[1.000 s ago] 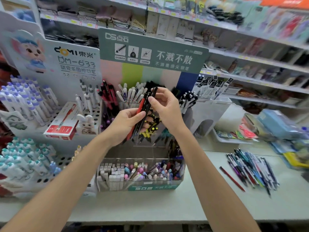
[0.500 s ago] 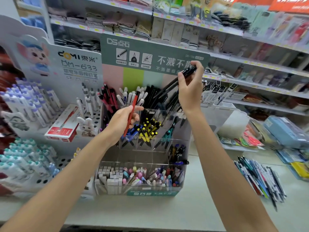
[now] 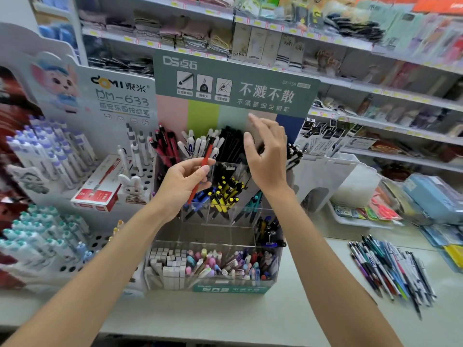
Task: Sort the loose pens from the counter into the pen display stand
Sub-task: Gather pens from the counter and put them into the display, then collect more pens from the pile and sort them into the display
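Observation:
My left hand (image 3: 184,182) pinches a red pen (image 3: 206,159) between thumb and fingers, held upright in front of the clear tiered pen display stand (image 3: 245,216). My right hand (image 3: 269,156) hovers with fingers spread and relaxed, holding nothing, just in front of the black pens (image 3: 231,142) in the stand's top row. A pile of loose pens (image 3: 393,269) lies on the counter (image 3: 288,309) at the right.
A white Domi stand (image 3: 82,136) with purple and teal pens fills the left. A red box (image 3: 99,189) rests on it. White plastic holders (image 3: 323,176) and trays of packets stand right of the display. Stocked shelves (image 3: 375,91) run behind.
My right hand has let go of the black pens in the stand's top row and opened. My left hand keeps the red pen, raised slightly.

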### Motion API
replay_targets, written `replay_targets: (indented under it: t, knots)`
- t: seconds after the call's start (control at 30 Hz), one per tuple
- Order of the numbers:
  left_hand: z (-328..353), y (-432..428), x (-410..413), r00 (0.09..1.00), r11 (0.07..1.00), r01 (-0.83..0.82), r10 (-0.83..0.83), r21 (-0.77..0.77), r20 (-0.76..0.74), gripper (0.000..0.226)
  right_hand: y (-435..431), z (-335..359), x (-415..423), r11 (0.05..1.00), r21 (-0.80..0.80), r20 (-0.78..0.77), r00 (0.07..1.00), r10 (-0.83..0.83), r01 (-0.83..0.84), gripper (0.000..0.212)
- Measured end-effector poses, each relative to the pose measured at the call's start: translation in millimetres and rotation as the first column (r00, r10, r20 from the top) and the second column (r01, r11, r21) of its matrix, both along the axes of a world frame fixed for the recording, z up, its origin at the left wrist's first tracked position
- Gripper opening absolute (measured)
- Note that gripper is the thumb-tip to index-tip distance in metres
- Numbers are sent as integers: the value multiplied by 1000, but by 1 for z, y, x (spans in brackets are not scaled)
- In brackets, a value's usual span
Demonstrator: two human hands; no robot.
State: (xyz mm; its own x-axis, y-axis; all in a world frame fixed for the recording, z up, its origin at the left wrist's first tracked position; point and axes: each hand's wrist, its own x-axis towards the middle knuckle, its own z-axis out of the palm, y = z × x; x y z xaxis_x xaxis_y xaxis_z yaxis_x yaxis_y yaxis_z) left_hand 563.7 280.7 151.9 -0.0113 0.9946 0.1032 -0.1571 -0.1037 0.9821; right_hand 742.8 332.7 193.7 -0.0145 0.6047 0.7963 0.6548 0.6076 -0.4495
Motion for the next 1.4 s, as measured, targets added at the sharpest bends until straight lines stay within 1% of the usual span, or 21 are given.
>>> replay_targets:
  t: [0.03,0.1,0.13,0.17,0.2,0.27,0.33,0.37,0.4,0.47,0.57,0.63,0.73,0.77,0.83,0.97,1.0,1.07,1.2,1.3,1.4]
  knots:
    - [3,0,5,1000,1000,21,-21,11,-9,20,-12,6,2,991,-74,-66,992,103,-108,36]
    - [7,0,21,997,997,73,-72,26,-24,19,-29,12,5,911,-299,-120,958,261,-285,38]
    - [9,0,30,995,995,98,-97,25,-27,18,-33,11,7,871,-382,-104,951,292,-309,38]
    - [10,0,39,992,992,123,-122,19,-36,17,-37,9,11,851,-420,-99,948,302,-315,37]
    - [9,1,48,988,989,148,-146,15,-56,16,-39,7,16,858,-410,-121,951,286,-310,33]
    - [4,2,60,977,985,172,-169,17,-134,13,-44,7,34,914,-312,-257,949,181,-259,26]
    - [-4,3,66,963,993,106,-89,53,-255,11,-48,6,60,975,-203,-427,904,-8,-87,23]
    - [-7,2,66,948,995,48,-16,91,-317,11,-50,4,74,987,-159,-477,874,-91,17,23]
    - [-11,1,66,930,991,-10,57,130,-364,12,-50,0,87,986,-124,-483,861,-157,110,24]
    - [-16,-2,65,890,974,-105,181,200,-419,13,-51,-14,104,971,-86,-407,881,-240,225,28]
    - [-22,-14,65,854,953,-162,265,257,-447,11,-50,-46,111,969,-115,-225,944,-240,219,30]
    - [-24,-24,67,867,958,-158,251,241,-430,9,-49,-69,111,960,-232,-111,976,-188,159,32]
    - [-29,-36,69,872,966,-135,221,219,-438,8,-50,-89,106,906,-413,7,995,-100,94,40]
    - [-31,-39,70,871,969,-127,211,210,-445,8,-52,-92,105,895,-438,28,996,-83,87,44]
    - [-33,-44,74,869,974,-105,189,203,-458,9,-64,-92,109,882,-465,2,997,-81,72,52]
    - [-33,-47,103,873,986,-20,97,163,-478,11,-100,-101,142,852,-497,-6,982,-191,163,47]
    - [-34,-48,115,873,988,18,60,154,-484,11,-111,-107,156,832,-518,-1,972,-234,200,45]
    - [-39,-52,141,859,985,107,-24,132,-512,13,-136,-122,185,755,-594,28,946,-324,276,43]
    - [-62,-68,203,816,972,236,-189,17,-546,12,-184,-156,254,577,-747,111,918,-380,330,38]
    - [-85,-72,252,803,954,283,-293,-101,-519,11,-203,-177,308,472,-808,135,890,-435,353,36]
    - [-108,-72,304,790,935,290,-354,-205,-500,10,-209,-195,362,421,-836,141,881,-452,351,37]
